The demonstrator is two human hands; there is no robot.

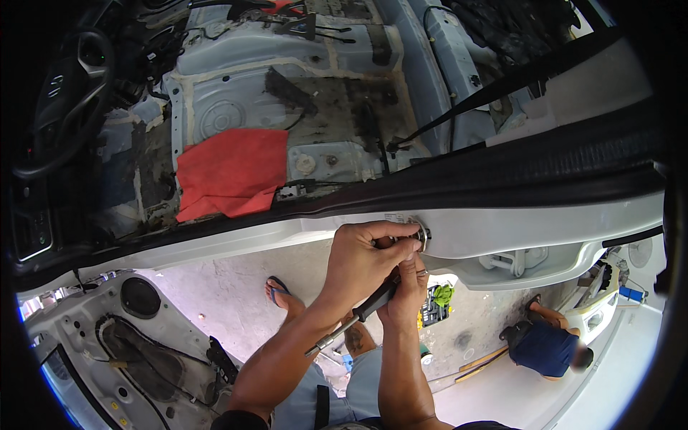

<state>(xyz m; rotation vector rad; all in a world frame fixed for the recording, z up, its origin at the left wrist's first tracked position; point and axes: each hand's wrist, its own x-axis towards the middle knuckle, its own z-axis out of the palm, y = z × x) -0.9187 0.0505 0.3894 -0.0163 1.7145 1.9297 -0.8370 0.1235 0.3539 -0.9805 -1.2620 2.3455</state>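
My left hand [362, 258] reaches to the white door pillar, its thumb and index finger closed around a small metal door striker [424, 236]. Just below it, my right hand [407, 290] is closed on a screwdriver [374, 301] with a dark handle. The metal shaft points down and left, over my left forearm. The right fingertips come up close to the left thumb. Whether they touch the striker is hard to tell, and the fingers partly hide it.
A red cloth [233, 172] lies on the stripped car floor, near the sill. An opened door panel [150, 351] stands at lower left. A black seat belt [473, 100] crosses the opening. Behind my arms is a tool case [433, 308]. Another person [545, 347] crouches at lower right.
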